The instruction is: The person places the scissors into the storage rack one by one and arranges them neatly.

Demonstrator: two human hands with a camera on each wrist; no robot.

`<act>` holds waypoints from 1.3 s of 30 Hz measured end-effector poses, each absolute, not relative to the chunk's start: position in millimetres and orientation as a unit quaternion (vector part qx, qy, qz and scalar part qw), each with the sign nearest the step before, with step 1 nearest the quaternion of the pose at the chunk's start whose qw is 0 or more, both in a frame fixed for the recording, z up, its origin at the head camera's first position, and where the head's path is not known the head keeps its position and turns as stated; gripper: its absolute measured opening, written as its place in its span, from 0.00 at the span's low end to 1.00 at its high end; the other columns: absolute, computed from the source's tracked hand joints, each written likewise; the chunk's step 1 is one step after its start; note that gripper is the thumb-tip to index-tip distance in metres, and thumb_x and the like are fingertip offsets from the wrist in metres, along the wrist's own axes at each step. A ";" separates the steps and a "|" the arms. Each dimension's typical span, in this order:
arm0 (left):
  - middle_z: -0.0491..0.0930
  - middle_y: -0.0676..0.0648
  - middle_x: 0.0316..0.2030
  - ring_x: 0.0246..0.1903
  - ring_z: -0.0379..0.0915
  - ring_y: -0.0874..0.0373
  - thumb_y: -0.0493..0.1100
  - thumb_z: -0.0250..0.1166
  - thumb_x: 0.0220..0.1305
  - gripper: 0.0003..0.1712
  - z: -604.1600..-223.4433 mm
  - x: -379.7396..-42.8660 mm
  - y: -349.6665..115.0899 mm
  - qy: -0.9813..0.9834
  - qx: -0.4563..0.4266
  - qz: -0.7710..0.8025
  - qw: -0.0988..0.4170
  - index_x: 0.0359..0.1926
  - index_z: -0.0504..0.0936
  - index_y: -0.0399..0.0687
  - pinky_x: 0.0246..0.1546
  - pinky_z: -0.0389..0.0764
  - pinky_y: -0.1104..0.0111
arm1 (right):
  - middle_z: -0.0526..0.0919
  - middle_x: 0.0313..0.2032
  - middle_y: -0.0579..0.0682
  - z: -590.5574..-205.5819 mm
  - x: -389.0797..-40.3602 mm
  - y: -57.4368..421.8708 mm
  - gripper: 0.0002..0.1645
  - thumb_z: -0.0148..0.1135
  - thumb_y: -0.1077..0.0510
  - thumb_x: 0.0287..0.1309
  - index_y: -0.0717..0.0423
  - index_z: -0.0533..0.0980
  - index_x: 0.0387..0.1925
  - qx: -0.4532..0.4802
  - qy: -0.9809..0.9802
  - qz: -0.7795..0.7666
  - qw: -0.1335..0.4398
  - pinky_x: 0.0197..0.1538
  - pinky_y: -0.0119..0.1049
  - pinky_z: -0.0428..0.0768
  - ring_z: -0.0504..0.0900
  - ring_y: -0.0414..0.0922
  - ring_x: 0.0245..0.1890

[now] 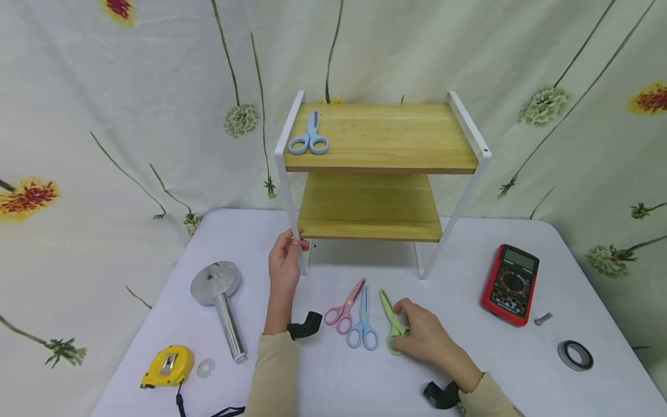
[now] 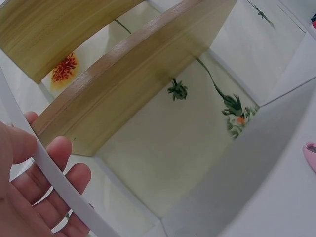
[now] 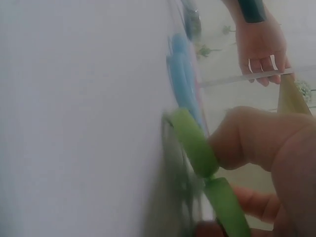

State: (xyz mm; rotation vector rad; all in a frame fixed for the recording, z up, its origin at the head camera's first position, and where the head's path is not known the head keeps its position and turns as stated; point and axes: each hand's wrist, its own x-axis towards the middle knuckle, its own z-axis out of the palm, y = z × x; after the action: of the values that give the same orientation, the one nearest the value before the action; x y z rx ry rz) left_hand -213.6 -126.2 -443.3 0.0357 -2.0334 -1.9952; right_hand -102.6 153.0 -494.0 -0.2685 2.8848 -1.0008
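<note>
My left hand (image 1: 283, 263) holds the white front-left leg (image 1: 288, 194) of a two-tier shelf, thumb in front and fingers curled behind. In the left wrist view, those fingers (image 2: 74, 177) wrap round the white frame below the wooden board (image 2: 118, 84). With thumb and fingers, my right hand (image 1: 429, 336) pinches the green scissors (image 1: 387, 304) by the handle; one edge looks tipped up from the table in the right wrist view. Beside them lie blue scissors (image 1: 365, 307) and pink scissors (image 1: 356, 291). Another blue pair of scissors (image 1: 311, 133) rests on the upper board (image 1: 391, 136), at its left end.
Left on the white table (image 1: 292, 376) lie a shower head (image 1: 226, 318), a yellow tape measure (image 1: 169, 365) and a clear disc (image 1: 205, 368). Right are a red multimeter (image 1: 513, 284), a bolt (image 1: 543, 319) and a tape roll (image 1: 561, 354). A flowered cloth (image 1: 156, 87) hangs behind.
</note>
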 end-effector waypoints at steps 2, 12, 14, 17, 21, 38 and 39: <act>0.81 0.57 0.32 0.39 0.78 0.67 0.37 0.51 0.79 0.17 -443.7 -214.0 -126.7 -0.708 0.013 -0.691 0.145 0.61 0.78 0.38 0.65 0.69 0.51 | 0.71 0.26 0.43 -492.6 -103.1 154.9 0.29 0.71 0.62 0.35 0.53 0.76 0.46 -0.095 0.936 -0.335 0.047 0.29 0.31 0.64 0.67 0.39 0.25; 0.82 0.52 0.34 0.40 0.78 0.66 0.37 0.51 0.79 0.17 -445.1 -214.3 -127.4 -0.706 0.013 -0.692 0.148 0.61 0.78 0.38 0.64 0.68 0.50 | 0.85 0.44 0.58 -485.5 -107.9 164.7 0.22 0.67 0.66 0.48 0.54 0.79 0.48 -0.099 0.890 -0.428 0.122 0.32 0.38 0.79 0.82 0.47 0.30; 0.82 0.53 0.33 0.40 0.77 0.65 0.37 0.51 0.79 0.17 -445.2 -213.8 -127.1 -0.706 0.014 -0.692 0.150 0.61 0.78 0.38 0.65 0.68 0.50 | 0.86 0.38 0.58 -480.2 -108.9 165.0 0.19 0.66 0.66 0.52 0.57 0.81 0.48 -0.101 0.869 -0.466 0.132 0.27 0.35 0.79 0.81 0.44 0.23; 0.81 0.56 0.32 0.39 0.77 0.65 0.36 0.51 0.78 0.17 -445.6 -212.5 -126.3 -0.703 0.014 -0.695 0.151 0.61 0.78 0.36 0.64 0.68 0.50 | 0.80 0.24 0.50 -461.9 -110.4 166.0 0.17 0.64 0.67 0.57 0.65 0.82 0.49 -0.128 0.837 -0.515 0.134 0.22 0.31 0.73 0.73 0.37 0.16; 0.80 0.58 0.30 0.39 0.77 0.66 0.34 0.50 0.78 0.17 -445.9 -211.8 -124.9 -0.700 0.010 -0.697 0.155 0.60 0.78 0.35 0.62 0.69 0.52 | 0.76 0.24 0.44 -415.3 -114.5 168.7 0.22 0.67 0.66 0.57 0.70 0.80 0.53 -0.233 0.815 -0.524 0.079 0.25 0.29 0.69 0.70 0.32 0.24; 0.81 0.53 0.34 0.41 0.77 0.65 0.39 0.51 0.79 0.17 -444.9 -214.4 -124.3 -0.706 0.008 -0.690 0.161 0.60 0.78 0.38 0.65 0.68 0.50 | 0.86 0.39 0.55 -219.5 -195.5 127.8 0.31 0.75 0.60 0.56 0.62 0.79 0.61 -0.332 0.852 -0.375 -0.149 0.37 0.33 0.75 0.78 0.46 0.36; 0.81 0.52 0.34 0.41 0.77 0.65 0.39 0.51 0.79 0.17 -444.9 -214.1 -124.2 -0.706 0.008 -0.690 0.159 0.61 0.78 0.38 0.65 0.68 0.51 | 0.87 0.44 0.55 -214.3 -202.7 124.7 0.31 0.74 0.58 0.57 0.61 0.78 0.62 -0.319 0.862 -0.364 -0.154 0.40 0.34 0.76 0.80 0.47 0.38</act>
State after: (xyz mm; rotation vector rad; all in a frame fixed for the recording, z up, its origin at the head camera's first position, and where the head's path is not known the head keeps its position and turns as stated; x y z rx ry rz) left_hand -214.1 -124.2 -444.9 0.0230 -2.0183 -1.9723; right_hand -202.7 124.7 -214.3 -1.1140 3.0081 -1.2700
